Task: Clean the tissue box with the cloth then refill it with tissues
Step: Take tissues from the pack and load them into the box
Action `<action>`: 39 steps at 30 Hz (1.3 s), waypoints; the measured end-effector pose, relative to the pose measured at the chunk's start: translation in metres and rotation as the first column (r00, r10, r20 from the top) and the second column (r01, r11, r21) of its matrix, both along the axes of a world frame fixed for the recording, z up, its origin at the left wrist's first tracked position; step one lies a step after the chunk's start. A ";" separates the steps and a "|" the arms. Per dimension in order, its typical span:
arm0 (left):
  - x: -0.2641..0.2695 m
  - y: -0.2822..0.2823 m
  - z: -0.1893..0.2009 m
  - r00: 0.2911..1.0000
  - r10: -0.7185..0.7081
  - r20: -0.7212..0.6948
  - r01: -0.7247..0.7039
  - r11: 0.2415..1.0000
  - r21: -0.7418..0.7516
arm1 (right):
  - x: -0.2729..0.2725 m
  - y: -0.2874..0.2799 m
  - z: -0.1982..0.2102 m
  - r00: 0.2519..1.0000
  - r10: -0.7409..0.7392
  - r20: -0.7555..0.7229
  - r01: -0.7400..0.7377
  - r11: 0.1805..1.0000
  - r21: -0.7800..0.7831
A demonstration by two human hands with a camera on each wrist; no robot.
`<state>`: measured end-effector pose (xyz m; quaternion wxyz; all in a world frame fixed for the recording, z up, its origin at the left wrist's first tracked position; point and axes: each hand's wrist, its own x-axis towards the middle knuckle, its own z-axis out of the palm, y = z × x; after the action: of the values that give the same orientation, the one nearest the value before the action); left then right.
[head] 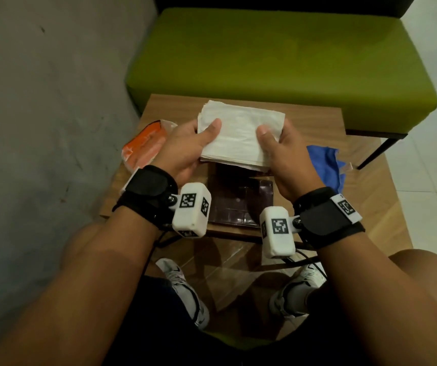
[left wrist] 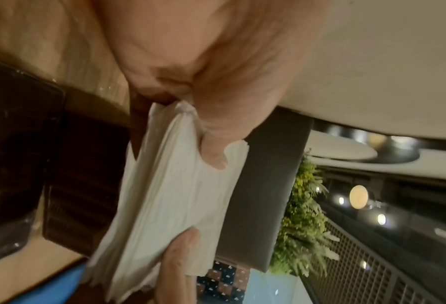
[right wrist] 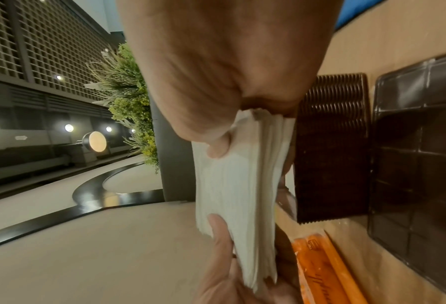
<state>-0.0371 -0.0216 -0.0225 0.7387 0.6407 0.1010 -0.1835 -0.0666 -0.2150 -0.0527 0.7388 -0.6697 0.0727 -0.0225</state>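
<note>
Both hands hold a stack of tissues above the tabletop: the left hand and right hand each pinch an end, thumbs on top, fingers beneath. Only the head view shows the whole scene, with the blue cloth at right and an orange pack at left. The right wrist view alone shows the ribbed brown box beside its dark lid, below the tissues. Writing on the pack is too blurred to read.
</note>
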 end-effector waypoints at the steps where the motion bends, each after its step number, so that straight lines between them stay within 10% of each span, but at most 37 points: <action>1: -0.001 -0.001 -0.001 0.999 0.015 0.036 -0.016 1.000 0.003 | -0.002 0.000 0.000 1.000 -0.013 0.003 0.013 1.000 -0.015; 9: -0.002 -0.017 0.004 0.984 -0.024 -0.179 -0.024 0.965 -0.260 | -0.008 0.018 0.011 0.983 -0.173 -0.064 0.182 0.965 0.190; 14: 0.001 -0.024 -0.006 0.983 0.109 -0.148 -0.150 0.943 -0.297 | -0.027 0.025 0.008 0.990 -0.047 -0.131 0.051 0.998 0.028; 24: -0.010 -0.037 -0.001 1.000 0.004 0.015 -0.003 1.000 -0.021 | -0.008 0.019 0.037 0.952 0.102 -0.290 -0.157 0.972 -0.174; 33: -0.004 -0.033 -0.005 0.995 -0.043 0.085 0.035 0.995 0.097 | -0.013 0.019 0.023 0.960 0.101 -0.260 -0.113 0.993 -0.032; 39: -0.001 -0.017 0.002 0.924 -0.360 0.132 0.306 0.900 0.311 | 0.002 -0.009 0.047 0.963 0.168 -0.212 -0.197 0.973 -0.124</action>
<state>-0.0384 -0.0387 -0.0207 0.6025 0.7623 -0.0546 -0.2302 -0.0644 -0.2242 -0.0055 0.6765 -0.7238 0.0827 0.1082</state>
